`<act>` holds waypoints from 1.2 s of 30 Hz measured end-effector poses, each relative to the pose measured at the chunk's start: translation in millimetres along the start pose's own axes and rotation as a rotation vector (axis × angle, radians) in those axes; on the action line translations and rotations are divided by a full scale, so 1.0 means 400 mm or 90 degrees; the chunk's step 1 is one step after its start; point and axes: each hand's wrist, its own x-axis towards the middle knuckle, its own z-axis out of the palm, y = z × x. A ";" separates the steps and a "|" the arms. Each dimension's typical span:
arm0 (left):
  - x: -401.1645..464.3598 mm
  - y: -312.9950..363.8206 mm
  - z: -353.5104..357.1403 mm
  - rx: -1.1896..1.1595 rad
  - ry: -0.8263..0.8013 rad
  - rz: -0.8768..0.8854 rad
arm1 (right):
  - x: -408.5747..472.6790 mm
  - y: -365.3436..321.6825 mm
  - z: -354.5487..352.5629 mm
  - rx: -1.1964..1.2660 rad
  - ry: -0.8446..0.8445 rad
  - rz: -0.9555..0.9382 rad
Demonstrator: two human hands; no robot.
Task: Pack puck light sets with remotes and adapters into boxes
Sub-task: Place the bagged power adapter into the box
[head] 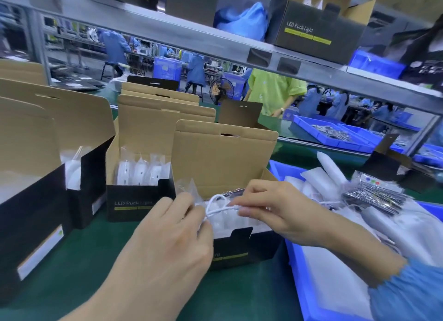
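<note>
While both hands work over the open box [230,239] at the front of the green surface [100,260], the left hand [167,239] pinches one end of a looped white cord [217,206] and the right hand [268,206] pinches the other, each grip clamped on it just above the bagged lights already standing inside. The step looks like tucking the cord into the box. To do it well, the person should probably keep the loop tight, lower it into a gap beside the lights rather than on top, and check that nothing sticks up where the lid flap [223,153] must fold. More bagged parts wait in the blue tray [297,268] to the right; another filled box [139,188] stands to the left.
</note>
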 end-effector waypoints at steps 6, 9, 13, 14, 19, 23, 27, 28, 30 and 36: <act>0.072 0.020 -0.007 0.025 -0.042 0.014 | 0.000 0.021 -0.001 -0.117 -0.070 0.017; 0.070 0.039 0.012 -0.028 -0.162 0.005 | -0.006 0.026 -0.003 -0.114 -0.036 0.029; 0.078 0.033 0.009 -0.030 -0.343 0.025 | -0.016 0.020 0.010 -0.053 -0.026 0.005; 0.077 0.029 0.007 -0.036 -0.338 0.025 | -0.019 0.018 0.015 -0.044 -0.011 -0.005; 0.026 0.020 0.006 -0.156 -0.394 -0.042 | -0.038 -0.006 0.048 -0.007 -0.044 0.019; -0.026 -0.001 0.018 -0.416 0.025 -0.209 | -0.060 -0.014 0.041 0.023 -0.070 0.037; -0.029 -0.031 0.033 -0.242 0.136 -0.235 | -0.081 -0.032 0.054 -0.057 -0.017 0.008; -0.031 -0.034 0.041 -0.253 0.097 -0.247 | -0.086 -0.035 0.062 -0.077 0.005 -0.001; -0.034 -0.027 0.058 -0.267 0.061 -0.216 | -0.094 -0.036 0.083 -0.103 0.042 -0.026; -0.029 -0.017 0.072 -0.344 -0.006 -0.110 | -0.102 -0.031 0.083 -0.125 0.100 -0.053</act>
